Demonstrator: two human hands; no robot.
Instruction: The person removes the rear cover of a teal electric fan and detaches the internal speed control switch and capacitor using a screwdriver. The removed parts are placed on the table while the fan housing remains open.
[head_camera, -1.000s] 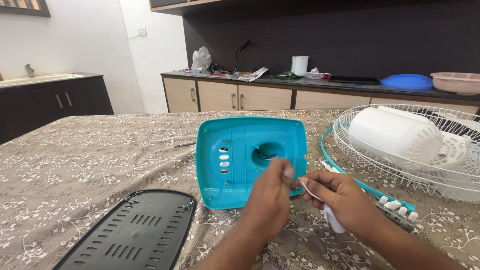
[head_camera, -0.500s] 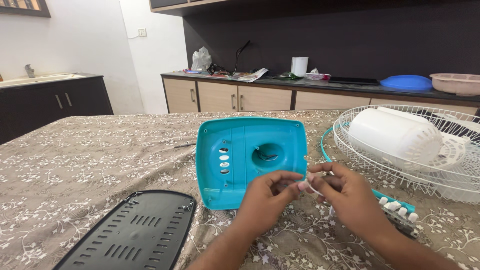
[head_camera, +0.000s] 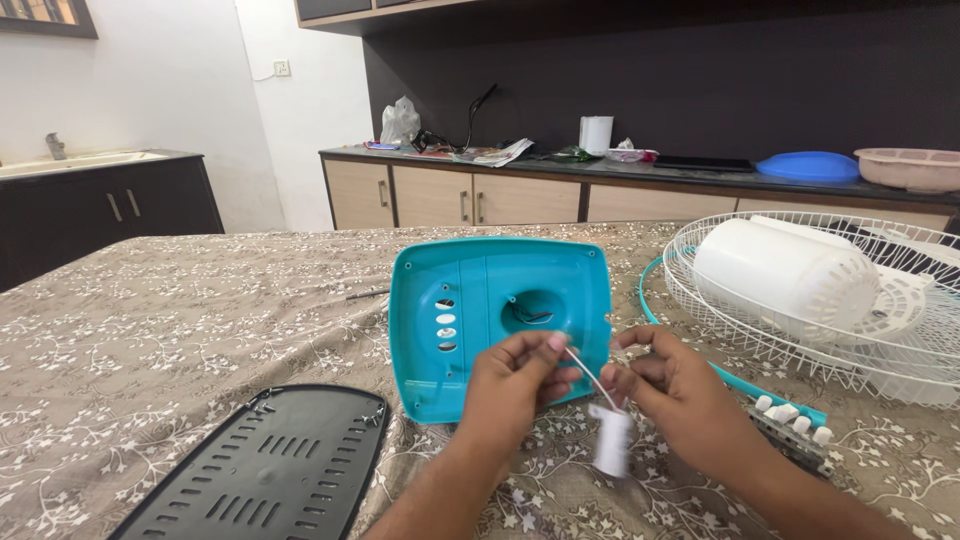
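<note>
My left hand (head_camera: 510, 388) pinches the upper end of a thin white wire (head_camera: 588, 377) in front of a turquoise plastic fan base shell (head_camera: 470, 300). My right hand (head_camera: 675, 395) holds the same wire lower down. A small white cylindrical part (head_camera: 611, 440) dangles from the wire between my hands, blurred. The shell lies hollow side up on the table, with a round hole and short wires in its middle.
A black vented base plate (head_camera: 265, 470) lies at the front left. A white wire fan guard (head_camera: 900, 340) with a white motor housing (head_camera: 785, 272) sits at the right, with a turquoise rim and a switch strip with white buttons (head_camera: 790, 415) beside it. A cluttered counter runs behind.
My hands have drawn slightly apart and the white part has dropped out from behind my right hand, now hanging from the wire between them. The view shifted a little.
</note>
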